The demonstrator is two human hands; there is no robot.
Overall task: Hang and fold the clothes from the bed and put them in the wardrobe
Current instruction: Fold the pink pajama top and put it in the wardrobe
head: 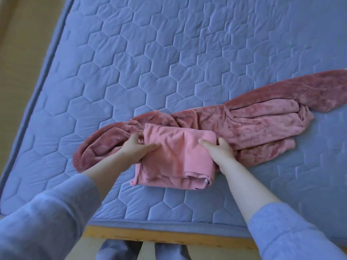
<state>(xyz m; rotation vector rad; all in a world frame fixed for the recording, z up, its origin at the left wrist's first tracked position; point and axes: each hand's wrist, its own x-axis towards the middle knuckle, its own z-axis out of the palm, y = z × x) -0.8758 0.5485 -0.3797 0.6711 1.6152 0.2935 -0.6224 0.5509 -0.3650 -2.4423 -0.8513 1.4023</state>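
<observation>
The left hand (138, 147) grips the left edge of a folded pink garment (174, 158), thumb lying across the top and fingers curled under the cloth. The right hand (218, 150) grips the right edge the same way, thumb on top, fingers wrapped round the far side. Both hands are closed on it, one at each side.

The garment is light pink, smooth and thin, folded into a rough square of several layers. The layer edges show along its near side, and a small pale spot sits at the near right corner, possibly a button or snap; it is too small to tell. Soft creases run down its middle.

Its far half lies over a darker pink fleece (244, 126), plush and shiny, spread long across the bed from left to far right, with rumpled folds and a cuff-like end at the left.

Both lie on a blue mattress (150, 59) quilted in hexagons, near its front edge. Blue sleeves (48, 212) cover the forearms. A wooden frame (150, 238) shows below the mattress.
</observation>
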